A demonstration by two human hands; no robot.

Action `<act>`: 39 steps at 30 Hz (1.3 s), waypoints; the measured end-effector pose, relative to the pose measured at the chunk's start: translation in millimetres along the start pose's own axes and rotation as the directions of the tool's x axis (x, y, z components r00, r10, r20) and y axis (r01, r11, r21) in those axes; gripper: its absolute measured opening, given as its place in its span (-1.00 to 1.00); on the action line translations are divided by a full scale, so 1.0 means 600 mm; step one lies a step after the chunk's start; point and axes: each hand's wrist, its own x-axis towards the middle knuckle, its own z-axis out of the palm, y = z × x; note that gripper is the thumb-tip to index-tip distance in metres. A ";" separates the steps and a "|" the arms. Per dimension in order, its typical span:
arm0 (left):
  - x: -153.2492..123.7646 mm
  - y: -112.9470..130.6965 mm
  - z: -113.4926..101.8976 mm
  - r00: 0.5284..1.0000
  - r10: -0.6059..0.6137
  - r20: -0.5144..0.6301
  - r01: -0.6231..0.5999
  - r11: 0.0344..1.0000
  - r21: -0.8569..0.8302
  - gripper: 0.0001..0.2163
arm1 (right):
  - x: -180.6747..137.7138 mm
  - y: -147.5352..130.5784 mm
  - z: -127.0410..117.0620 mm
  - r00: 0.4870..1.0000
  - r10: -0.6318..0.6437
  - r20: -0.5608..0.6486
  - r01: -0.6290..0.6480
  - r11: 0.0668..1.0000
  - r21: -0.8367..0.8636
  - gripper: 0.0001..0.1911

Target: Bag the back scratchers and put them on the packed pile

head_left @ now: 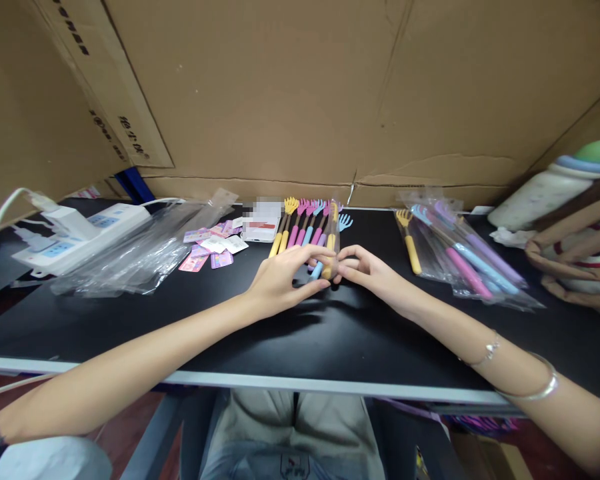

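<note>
A row of hand-shaped back scratchers [305, 223] in yellow, pink and blue lies at the middle of the black table [130, 320]. One yellow-handled scratcher in a clear sleeve [331, 240] is pinched at its near end by both hands. My left hand [283, 280] closes its fingertips on the lower end of the sleeve. My right hand [367, 270] grips the same end from the right side. Several small coloured cards [213, 247] lie to the left of the row.
A pile of bagged scratchers [455, 250] lies at right, beside a woven bag [575, 257] and a bottle [545, 190]. Clear plastic sleeves [140, 247] and a white power strip [80, 233] sit at left. Cardboard [300, 93] walls the back.
</note>
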 end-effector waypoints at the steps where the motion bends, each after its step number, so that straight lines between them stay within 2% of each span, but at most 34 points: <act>1: 0.000 0.001 0.002 1.000 0.011 -0.013 -0.011 1.000 0.006 -0.66 | 0.000 -0.001 0.001 1.000 0.002 0.001 -0.002 1.000 0.027 -0.54; 7: 0.003 0.008 0.007 0.990 0.110 -0.084 -0.106 0.993 0.053 -0.79 | -0.001 0.004 0.010 0.997 0.005 0.072 -0.021 0.972 0.233 -0.59; 12: 0.004 0.008 0.008 0.972 0.231 -0.053 -0.223 0.967 0.124 -0.83 | -0.005 -0.001 0.015 0.987 0.055 0.150 -0.102 0.937 0.334 -0.62; 16: 0.005 0.009 0.008 0.942 0.335 -0.023 -0.328 0.932 0.152 -0.84 | -0.006 0.001 0.014 0.988 0.059 0.145 -0.111 0.918 0.380 -0.62; 21: 0.008 0.010 0.002 0.918 0.394 0.043 -0.393 0.889 0.236 -0.81 | -0.005 0.003 0.015 0.987 0.087 0.134 -0.132 0.915 0.381 -0.63; 28: 0.011 0.000 -0.009 0.902 0.432 0.008 -0.421 0.873 0.246 -0.80 | -0.007 -0.006 0.013 0.988 0.048 0.148 -0.117 0.859 0.499 -0.71; 39: 0.009 -0.007 -0.002 0.843 0.534 0.064 -0.525 0.791 0.313 -0.78 | -0.008 -0.001 0.018 0.981 0.192 0.039 -0.182 0.816 0.549 -0.58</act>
